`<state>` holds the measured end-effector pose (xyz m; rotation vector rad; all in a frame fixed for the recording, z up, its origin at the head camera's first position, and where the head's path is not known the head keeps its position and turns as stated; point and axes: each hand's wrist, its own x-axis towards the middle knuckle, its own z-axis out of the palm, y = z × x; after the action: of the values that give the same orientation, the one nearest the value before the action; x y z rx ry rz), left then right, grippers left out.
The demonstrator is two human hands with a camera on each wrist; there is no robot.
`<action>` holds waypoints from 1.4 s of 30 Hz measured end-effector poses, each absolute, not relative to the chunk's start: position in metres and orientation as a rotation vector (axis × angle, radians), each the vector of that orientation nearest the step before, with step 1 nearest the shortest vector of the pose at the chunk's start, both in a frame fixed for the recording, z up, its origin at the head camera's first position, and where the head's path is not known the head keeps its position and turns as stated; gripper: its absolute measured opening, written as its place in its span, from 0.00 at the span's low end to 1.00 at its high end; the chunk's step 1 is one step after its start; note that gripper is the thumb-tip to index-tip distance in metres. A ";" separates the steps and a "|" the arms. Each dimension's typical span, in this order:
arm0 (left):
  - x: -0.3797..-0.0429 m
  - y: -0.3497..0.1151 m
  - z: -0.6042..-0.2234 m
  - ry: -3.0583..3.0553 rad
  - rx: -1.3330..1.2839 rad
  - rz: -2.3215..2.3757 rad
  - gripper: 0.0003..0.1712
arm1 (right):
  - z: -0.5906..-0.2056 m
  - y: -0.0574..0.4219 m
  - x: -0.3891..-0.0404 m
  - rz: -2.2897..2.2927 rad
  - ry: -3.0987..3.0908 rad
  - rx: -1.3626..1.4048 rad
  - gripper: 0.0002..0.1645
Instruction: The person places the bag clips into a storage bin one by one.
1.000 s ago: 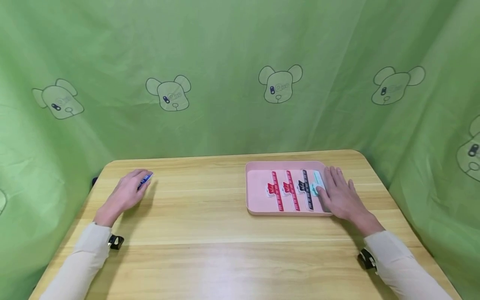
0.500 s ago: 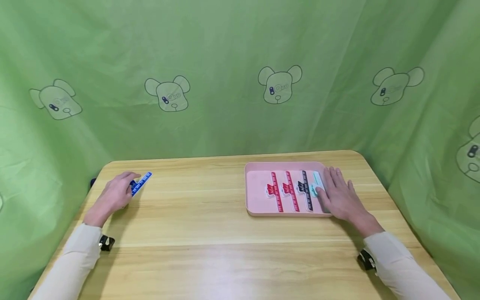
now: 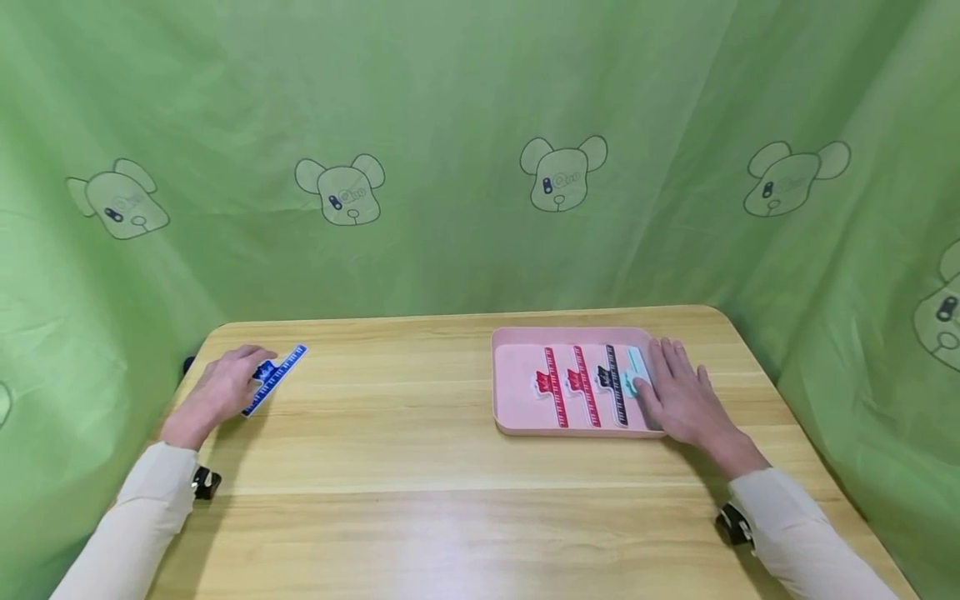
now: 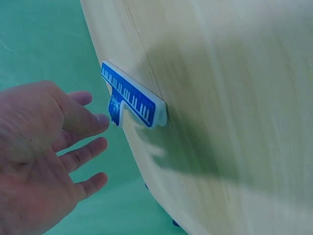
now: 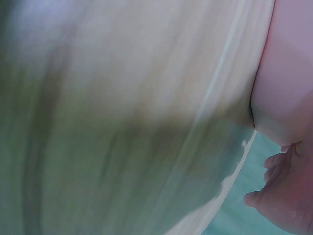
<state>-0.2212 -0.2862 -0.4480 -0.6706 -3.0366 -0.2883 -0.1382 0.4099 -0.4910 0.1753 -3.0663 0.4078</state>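
Observation:
A blue clip (image 3: 276,379) printed with piano keys lies slantwise on the table at the left. My left hand (image 3: 225,385) is just left of it, fingers loosely bent; in the left wrist view a fingertip is right by the handle of the clip (image 4: 129,95), and nothing is gripped. My right hand (image 3: 684,396) rests flat over the right rim of the pink tray (image 3: 517,333), fingers straight. Its thumb reaches over the rim beside a mint clip (image 3: 637,371). Also in the tray are a black clip (image 3: 617,387) and two red clips, left (image 3: 557,387) and right (image 3: 587,387).
The wooden table (image 3: 405,450) has rounded far corners. Behind it and at both sides hangs a green curtain (image 3: 450,233) with bear-head prints. Small black devices sit at the left wrist (image 3: 206,483) and right wrist (image 3: 733,523).
My left hand has drawn back to the left off the blue clip, which it mostly covered a second ago and which now shows almost whole. The right hand has stayed on the tray.

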 end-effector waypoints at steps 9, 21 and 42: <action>-0.222 -0.289 -0.452 -3.090 -0.611 -0.326 0.35 | -0.493 0.410 -0.137 0.432 -3.073 0.175 0.47; -0.233 -0.297 -0.461 -3.120 -0.618 -0.436 0.34 | -0.492 0.407 -0.135 0.410 -3.085 0.155 0.47; -0.246 -0.296 -0.464 -3.146 -0.603 -0.641 0.28 | -0.489 0.408 -0.135 0.424 -3.090 0.148 0.47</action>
<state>-0.2456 -0.2964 -0.4639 -0.6030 -3.1458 -0.6413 -0.1349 0.4083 -0.4889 0.1479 -3.0900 0.4243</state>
